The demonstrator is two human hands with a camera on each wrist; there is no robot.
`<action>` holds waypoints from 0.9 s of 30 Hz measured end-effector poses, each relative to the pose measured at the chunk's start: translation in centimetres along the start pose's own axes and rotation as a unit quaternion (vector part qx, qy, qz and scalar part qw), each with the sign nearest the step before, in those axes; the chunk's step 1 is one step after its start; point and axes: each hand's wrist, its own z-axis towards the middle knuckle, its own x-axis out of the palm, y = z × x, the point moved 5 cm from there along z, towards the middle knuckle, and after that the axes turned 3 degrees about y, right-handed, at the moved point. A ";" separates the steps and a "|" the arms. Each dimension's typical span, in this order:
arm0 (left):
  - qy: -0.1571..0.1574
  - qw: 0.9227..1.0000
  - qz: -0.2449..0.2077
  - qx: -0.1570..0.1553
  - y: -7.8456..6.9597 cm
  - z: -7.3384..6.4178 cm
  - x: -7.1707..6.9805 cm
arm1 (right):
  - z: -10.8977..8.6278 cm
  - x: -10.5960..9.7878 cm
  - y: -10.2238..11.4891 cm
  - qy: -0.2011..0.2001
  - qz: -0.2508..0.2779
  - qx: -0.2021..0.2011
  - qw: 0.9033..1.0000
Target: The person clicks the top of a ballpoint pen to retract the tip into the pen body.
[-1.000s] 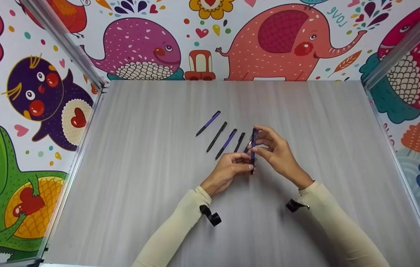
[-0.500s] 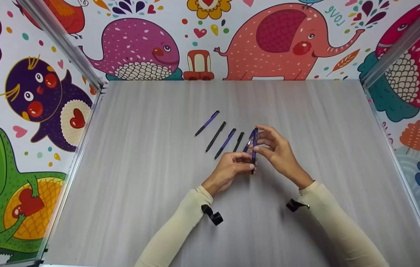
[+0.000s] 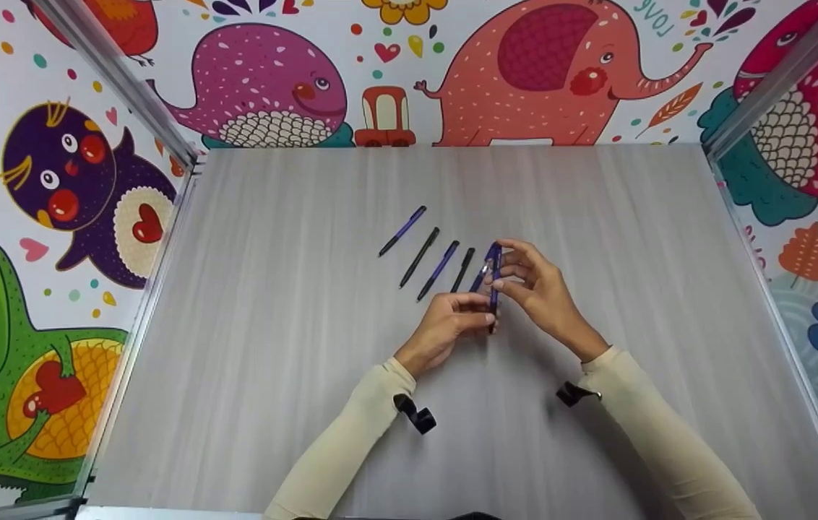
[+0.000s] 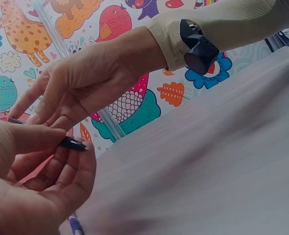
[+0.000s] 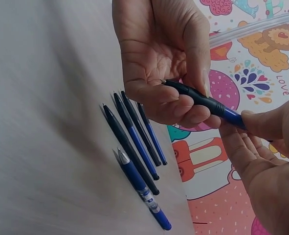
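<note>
A pen with a blue barrel and black grip (image 5: 210, 104) is held between both hands above the table. My left hand (image 3: 441, 328) pinches its black front part, thumb on top, and the tip pokes out past the fingers in the left wrist view. At the blue rear end, my right hand (image 3: 546, 300) grips with thumb and fingers. Just beyond the hands lies a blue pen with a silver tip and a printed band (image 5: 146, 195). Beside it in a slanted row are a black pen (image 3: 462, 269), a blue-and-black pen (image 3: 439, 269), another black pen (image 3: 420, 258) and a further blue-and-black pen (image 3: 402, 231).
The pens lie on a grey wood-grain table (image 3: 272, 289). Cartoon-printed panels (image 3: 272, 87) stand at its back and sides, with metal posts (image 3: 120, 87) at the corners. A small black device (image 3: 577, 393) is worn on each wrist.
The head view has shifted slightly, so the table and pens appear a little higher. Both hands keep their hold on the pen, which has hardly moved.
</note>
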 end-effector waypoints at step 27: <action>-0.057 0.998 0.015 0.009 -0.4 0.0 -0.2 | 0.8 -0.1 0.3 -0.005 -0.011 -0.001 1.000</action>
